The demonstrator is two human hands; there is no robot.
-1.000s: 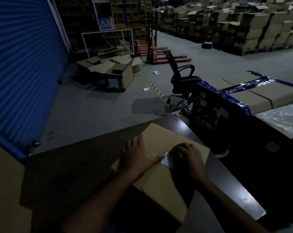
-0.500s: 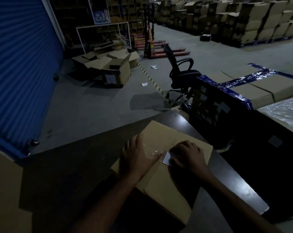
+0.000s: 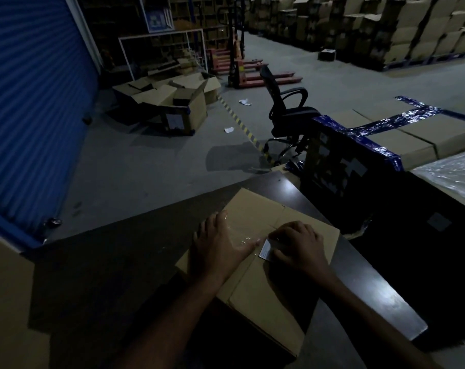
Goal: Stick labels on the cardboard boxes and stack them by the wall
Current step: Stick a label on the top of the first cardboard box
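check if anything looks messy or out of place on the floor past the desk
Yes. A heap of opened cardboard boxes lies by the blue shutter, flaps splayed and tipped against each other rather than stacked. Two scraps of paper lie loose on the floor, and an office chair stands across the striped floor line.

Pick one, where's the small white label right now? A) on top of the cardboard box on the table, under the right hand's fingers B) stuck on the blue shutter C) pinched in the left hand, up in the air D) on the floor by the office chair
A: the label lies on the cardboard box top, the right hand pressing it while the left hand lies flat beside it.
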